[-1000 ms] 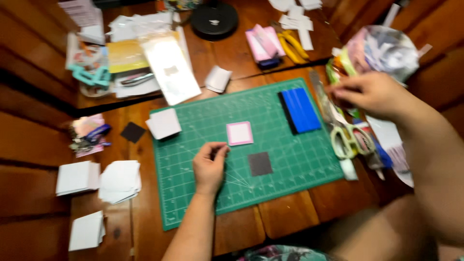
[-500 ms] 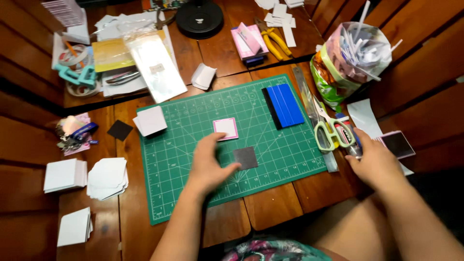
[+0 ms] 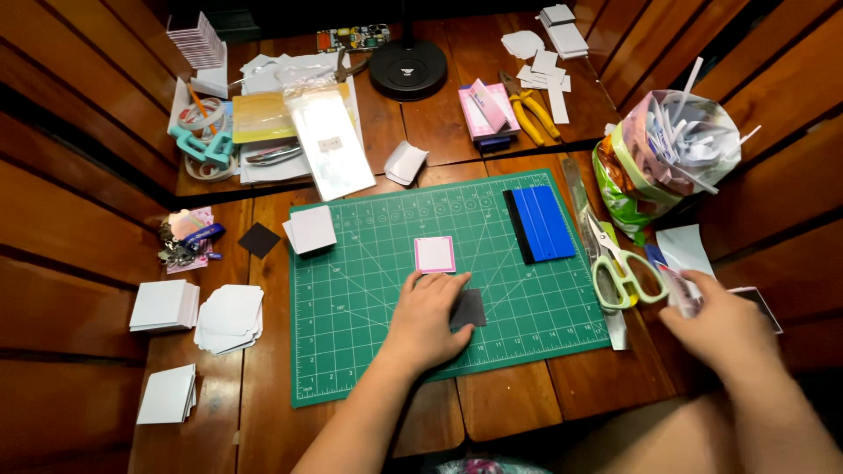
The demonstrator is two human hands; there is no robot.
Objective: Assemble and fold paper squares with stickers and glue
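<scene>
Dark grey square (image 3: 469,308) sits on the green cutting mat (image 3: 369,290), tucked under the left hand (image 3: 428,320), whose flat fingers press its edge. Right hand (image 3: 716,326) pinches a small card (image 3: 680,290) just beside the scissors (image 3: 620,266)

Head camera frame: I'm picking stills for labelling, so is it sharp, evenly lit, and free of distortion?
Head view: mostly sharp on the green cutting mat; the right hand is slightly soft; light falls from above, with dark corners at the top; wide-angle bending curves the wooden table edges and wall slats.
</scene>
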